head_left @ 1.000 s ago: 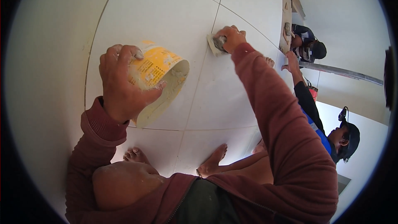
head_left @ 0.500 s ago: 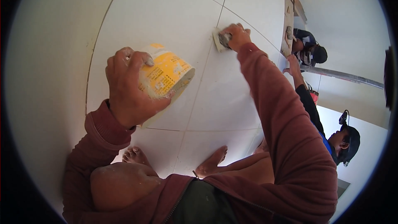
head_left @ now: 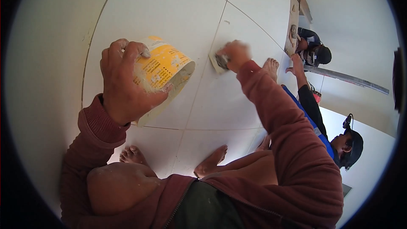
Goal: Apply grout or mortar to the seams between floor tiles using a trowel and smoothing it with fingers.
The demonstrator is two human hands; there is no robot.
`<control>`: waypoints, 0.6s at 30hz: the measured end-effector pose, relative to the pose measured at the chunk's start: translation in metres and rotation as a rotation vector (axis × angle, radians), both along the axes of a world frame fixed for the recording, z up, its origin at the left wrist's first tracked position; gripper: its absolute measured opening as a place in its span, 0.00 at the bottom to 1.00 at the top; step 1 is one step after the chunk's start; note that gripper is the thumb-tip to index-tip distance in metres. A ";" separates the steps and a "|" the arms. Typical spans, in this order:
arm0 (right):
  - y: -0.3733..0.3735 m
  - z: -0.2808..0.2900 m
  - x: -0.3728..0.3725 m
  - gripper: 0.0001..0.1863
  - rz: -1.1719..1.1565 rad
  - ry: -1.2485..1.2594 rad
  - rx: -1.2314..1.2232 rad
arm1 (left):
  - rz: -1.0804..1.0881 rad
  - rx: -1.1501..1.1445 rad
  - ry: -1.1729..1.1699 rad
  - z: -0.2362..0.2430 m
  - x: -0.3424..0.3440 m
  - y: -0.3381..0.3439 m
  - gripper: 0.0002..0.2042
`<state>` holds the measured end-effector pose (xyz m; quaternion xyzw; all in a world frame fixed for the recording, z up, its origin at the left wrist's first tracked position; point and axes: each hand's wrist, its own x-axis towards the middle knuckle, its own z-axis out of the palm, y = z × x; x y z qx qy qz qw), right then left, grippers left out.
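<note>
My left hand (head_left: 127,76) is wrapped round a cut-down yellow and white plastic tub (head_left: 165,63), its fingers smeared with pale paste. The tub is tilted, its open mouth facing right and down, with whitish residue along the inner wall. In my right hand (head_left: 237,55), slightly blurred, is a small flat spreader (head_left: 218,62) with a pale square blade and a grey, paste-covered upper part. Its blade lies against the white tiled floor (head_left: 169,12), beside a joint line (head_left: 199,89) that runs away from me. A small pale smear (head_left: 227,22) is on the tile beyond.
My bare feet (head_left: 214,161) are on the tiles. At right, a co-worker in a cap (head_left: 354,148) sits close by, one hand (head_left: 294,65) reaching down. Farther off, another person (head_left: 313,48) bends over. A long metal straightedge (head_left: 347,78) lies behind them. A wall (head_left: 46,72) rises at left.
My right hand has drawn the spreader toward me and slightly left along the joint. A smear now shows farther up. My left hand and the tub have shifted slightly left.
</note>
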<state>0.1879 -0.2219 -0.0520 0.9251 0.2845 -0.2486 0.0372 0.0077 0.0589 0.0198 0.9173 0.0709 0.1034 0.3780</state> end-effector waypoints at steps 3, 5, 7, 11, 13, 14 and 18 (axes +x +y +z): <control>-0.011 0.002 0.010 0.21 0.009 0.087 -0.029 | 0.006 0.028 -0.006 -0.004 -0.002 -0.001 0.30; -0.003 0.003 0.008 0.22 -0.032 -0.068 0.186 | -0.001 0.033 -0.019 0.002 0.000 0.001 0.30; -0.006 -0.001 -0.003 0.22 -0.002 -0.046 0.119 | -0.015 0.034 -0.025 0.003 -0.005 -0.003 0.30; -0.002 0.002 0.019 0.21 -0.013 0.014 -0.020 | 0.009 0.011 -0.008 0.000 -0.005 -0.003 0.30; 0.007 -0.003 0.049 0.20 -0.353 0.014 0.220 | 0.023 0.012 0.009 -0.002 -0.002 -0.003 0.29; 0.011 -0.004 0.063 0.20 -0.646 0.085 0.399 | 0.016 0.016 -0.005 -0.001 -0.002 -0.003 0.29; 0.024 -0.024 0.071 0.21 -0.528 0.012 0.317 | 0.013 -0.007 -0.053 -0.006 0.002 0.001 0.30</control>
